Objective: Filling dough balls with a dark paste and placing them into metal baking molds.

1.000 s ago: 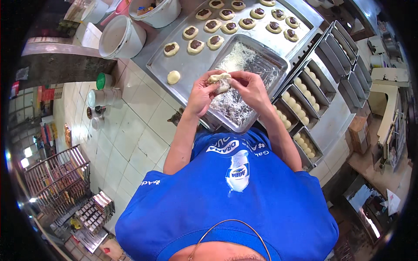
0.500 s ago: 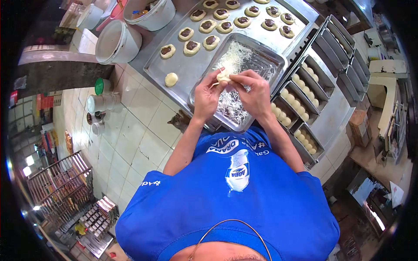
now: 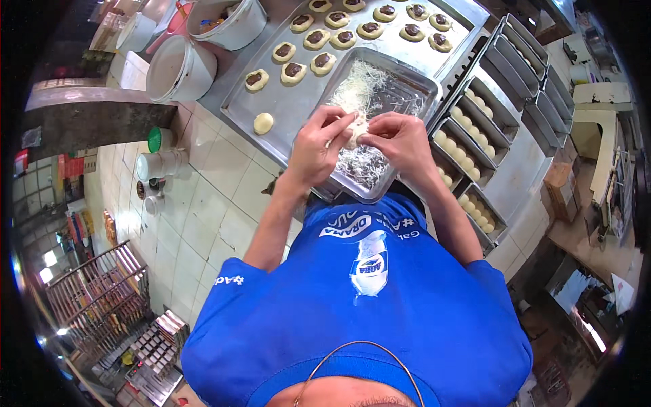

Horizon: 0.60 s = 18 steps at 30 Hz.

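Observation:
Between my fingers, over a metal pan, is a small piece of pale dough (image 3: 354,136). My left hand (image 3: 319,144) pinches one side of it. On the other side the fingertips of my right hand (image 3: 401,144) are closed on its edge. The rectangular pan (image 3: 425,87) under my hands holds shredded white cheese (image 3: 364,81). Behind it, on a large metal tray (image 3: 237,108), lie several flat dough rounds topped with dark brown filling (image 3: 293,72). One plain dough round (image 3: 263,123) sits alone near the tray's front left.
Long metal loaf tins (image 3: 468,150) filled with dough balls stand to the right, beside other tins (image 3: 510,66). White buckets (image 3: 178,71) are at the back left. A tiled floor (image 3: 196,203) lies below the table's left edge. Further left stands a rack (image 3: 102,285).
My fingers have shifted around the dough, and my left hand has turned a little more over it. The dough stays above the pan. The whole view has moved slightly.

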Each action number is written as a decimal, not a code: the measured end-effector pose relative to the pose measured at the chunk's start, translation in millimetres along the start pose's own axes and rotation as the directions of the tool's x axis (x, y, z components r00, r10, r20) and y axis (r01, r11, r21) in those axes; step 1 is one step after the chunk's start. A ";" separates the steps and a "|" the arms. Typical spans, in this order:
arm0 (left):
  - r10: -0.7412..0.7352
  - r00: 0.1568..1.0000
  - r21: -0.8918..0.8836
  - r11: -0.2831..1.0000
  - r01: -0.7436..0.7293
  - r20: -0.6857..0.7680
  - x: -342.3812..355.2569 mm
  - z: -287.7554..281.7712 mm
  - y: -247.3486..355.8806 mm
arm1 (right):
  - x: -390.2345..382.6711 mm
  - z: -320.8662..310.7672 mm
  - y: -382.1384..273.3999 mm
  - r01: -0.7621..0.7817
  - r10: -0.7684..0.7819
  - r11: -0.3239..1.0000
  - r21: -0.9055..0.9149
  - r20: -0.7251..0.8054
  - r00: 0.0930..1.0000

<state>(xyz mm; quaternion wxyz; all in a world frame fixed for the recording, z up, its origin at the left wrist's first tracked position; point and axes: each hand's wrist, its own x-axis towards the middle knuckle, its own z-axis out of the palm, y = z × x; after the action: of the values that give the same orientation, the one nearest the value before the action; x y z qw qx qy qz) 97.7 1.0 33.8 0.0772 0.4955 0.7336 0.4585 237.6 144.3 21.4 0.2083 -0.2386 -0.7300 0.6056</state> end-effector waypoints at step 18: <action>-0.175 0.977 -0.425 0.880 0.212 0.124 -20.3 40.7 37.6 | -23.3 -39.8 -24.4 -0.016 0.021 0.997 -0.074 0.067 0.998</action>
<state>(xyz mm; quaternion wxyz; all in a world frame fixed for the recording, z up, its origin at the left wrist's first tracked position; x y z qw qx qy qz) 155.6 12.4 31.9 0.2613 0.4081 0.6544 0.5804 277.5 157.8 52.3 0.1689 -0.2322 -0.7563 0.5879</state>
